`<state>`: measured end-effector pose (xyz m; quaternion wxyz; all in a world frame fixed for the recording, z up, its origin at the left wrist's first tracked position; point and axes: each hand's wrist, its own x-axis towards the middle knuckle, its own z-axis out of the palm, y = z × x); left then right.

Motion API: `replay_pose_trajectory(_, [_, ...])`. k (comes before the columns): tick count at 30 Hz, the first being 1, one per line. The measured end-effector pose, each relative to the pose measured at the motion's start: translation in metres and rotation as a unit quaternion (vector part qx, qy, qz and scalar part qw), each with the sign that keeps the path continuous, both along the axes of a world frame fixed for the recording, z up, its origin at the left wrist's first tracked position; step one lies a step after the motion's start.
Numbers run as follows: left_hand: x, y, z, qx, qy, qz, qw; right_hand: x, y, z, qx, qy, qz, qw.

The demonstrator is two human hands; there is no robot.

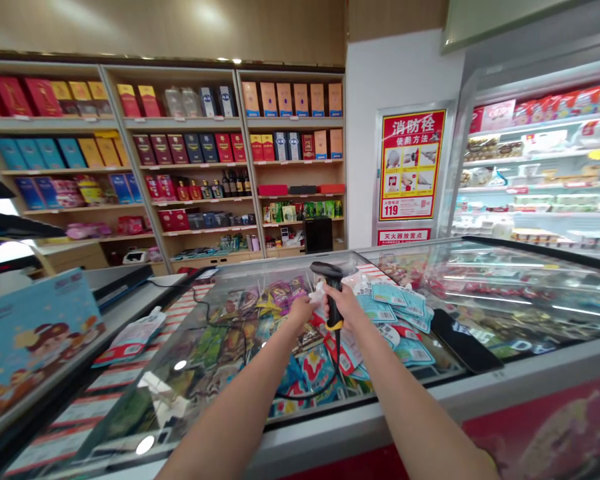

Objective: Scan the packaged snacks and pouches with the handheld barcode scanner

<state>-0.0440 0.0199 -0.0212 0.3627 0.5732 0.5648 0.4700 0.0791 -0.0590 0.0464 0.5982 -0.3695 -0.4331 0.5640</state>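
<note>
My right hand (347,305) is wrapped round the handle of a black barcode scanner (326,270) with a yellow ring at its base. The scanner stands upright over the freezer's glass lid, and its black cord (338,360) hangs down and loops left. Close beside it, my left hand (301,310) pinches a whitish plastic packet (318,295), partly hidden by the scanner and the right hand. Just right of my hands, light-blue packets (397,300) lie in a loose heap on the glass, with red-and-white packets (347,353) lower down.
A chest freezer with a glass top (280,260) spans the front. On it lie a long black object (463,343) at right and a red-and-white packet (133,337) at left. Shelves of boxed goods (195,120) line the back wall. A lit display fridge (545,160) stands at right.
</note>
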Motion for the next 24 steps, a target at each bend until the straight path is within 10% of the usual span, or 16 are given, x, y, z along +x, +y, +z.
replay_pose_trajectory(9, [-0.061,0.027,0.005,0.136,-0.127,0.2,0.962,-0.034,0.027,-0.015,-0.025,-0.017,0.041,0.999])
replay_pose_trajectory(24, [-0.064,0.04,-0.005,0.116,-0.268,0.273,0.917,-0.022,0.006,-0.026,-0.069,-0.134,0.097,0.984])
